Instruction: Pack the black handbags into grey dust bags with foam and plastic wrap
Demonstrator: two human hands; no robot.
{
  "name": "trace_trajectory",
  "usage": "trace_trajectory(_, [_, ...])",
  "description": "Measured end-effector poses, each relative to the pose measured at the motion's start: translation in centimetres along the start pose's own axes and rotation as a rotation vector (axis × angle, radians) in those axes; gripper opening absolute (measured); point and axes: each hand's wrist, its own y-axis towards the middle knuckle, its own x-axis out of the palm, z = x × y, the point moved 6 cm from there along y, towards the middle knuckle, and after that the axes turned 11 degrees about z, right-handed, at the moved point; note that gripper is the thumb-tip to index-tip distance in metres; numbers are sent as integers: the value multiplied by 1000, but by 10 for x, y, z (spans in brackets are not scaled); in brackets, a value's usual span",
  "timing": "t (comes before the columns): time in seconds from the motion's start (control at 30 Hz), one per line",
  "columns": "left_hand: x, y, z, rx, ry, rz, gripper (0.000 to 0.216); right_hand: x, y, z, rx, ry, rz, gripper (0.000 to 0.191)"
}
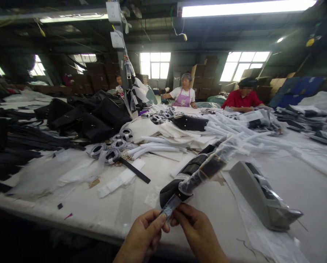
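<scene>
A black leather bag [192,166] lies on the table in front of me, its near end by my fingers. Along its right side runs a strap wrapped in clear plastic [192,182]. My left hand [147,232] pinches the near end of this wrapped strap between thumb and fingers. Just beside it, close under the bag's near end, my right hand [196,228] is closed in a pinch. What its fingertips grip is hidden.
A grey tape dispenser [262,197] stands at right. Coiled straps [114,151], white padding rolls [155,148] and a flat black strip [134,170] lie beyond. Black bags [94,117] pile up at left. Co-workers, one in a purple apron [184,98], one in a red top [243,99], sit across.
</scene>
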Motion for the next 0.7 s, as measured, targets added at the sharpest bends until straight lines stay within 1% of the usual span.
trace_trajectory(0.1, [4, 1, -9, -68, -48, -62, 48, 4, 0, 13, 64, 34, 83, 26])
trace_trajectory(0.17, [6, 1, -12, -96, -73, -73, 49, 9, 1, 22, 121, 106, 110, 28])
trace_trajectory(0.3, [8, 2, -15, -119, -101, -36, 51, 17, 5, 26, 193, 194, 103, 34])
trace_trajectory(0.43, [12, 0, -18, -125, -20, -60, 54, 21, 8, 24, 362, 193, 76, 24])
trace_trajectory(0.47, [13, 0, -19, -127, -5, -67, 55, 22, 8, 22, 385, 175, 66, 22])
trace_trajectory(0.53, [14, -1, -19, -125, -7, -70, 55, 22, 8, 18, 361, 141, 50, 21])
trace_trajectory(0.6, [12, 0, -17, -108, -34, -63, 55, 21, 7, 16, 316, 143, 37, 25])
trace_trajectory(0.63, [11, 0, -15, -96, -46, -60, 55, 21, 6, 17, 311, 170, 25, 29])
trace_trajectory(0.7, [8, 1, -12, -79, -61, -65, 55, 22, 3, 22, 351, 285, -17, 38])
